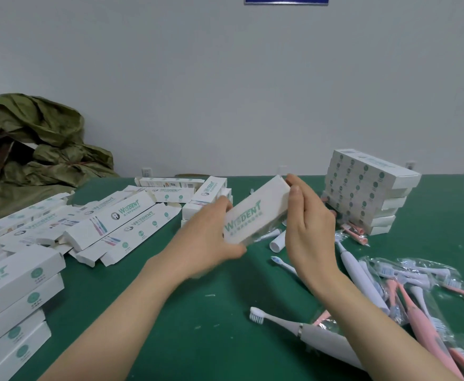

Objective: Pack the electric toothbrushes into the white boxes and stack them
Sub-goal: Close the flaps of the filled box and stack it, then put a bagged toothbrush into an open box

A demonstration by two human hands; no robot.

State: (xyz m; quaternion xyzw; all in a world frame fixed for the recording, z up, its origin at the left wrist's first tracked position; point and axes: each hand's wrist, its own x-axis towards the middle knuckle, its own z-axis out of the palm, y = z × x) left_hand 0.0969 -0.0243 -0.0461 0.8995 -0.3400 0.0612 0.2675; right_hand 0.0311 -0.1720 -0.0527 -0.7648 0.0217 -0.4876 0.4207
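Toothbrush (pixel 310 335), white smooth plastic, bristled head pointing left, nearer than white box (pixel 255 213) and below it. Right of box and nearer: heap of toothbrushes (pixel 412 306), pink and white, slim and tapered, many in crinkled clear bags. Left of box and nearer: stacked cartons (pixel 19 284), long white card with teal dots. Underneath box: flat green mat (pixel 197 312).

White box itself held off mat by 2 hands; matt card, long and rectangular, green lettering on face turned toward camera. Long axis slanting from near-left to far-right, far end higher. Near end gripped by left hand (pixel 208 237), thumb at lower edge, fingers over upper edge. Far end pinched by right hand (pixel 307 229), thumb on end flap.

Left of box, about level: loose boxes (pixel 115 218), scattered, several with flaps open. Right of box and beyond: neat pile of closed boxes (pixel 368 188). Far left, beyond box: crumpled olive bag (pixel 46 147) against pale wall.
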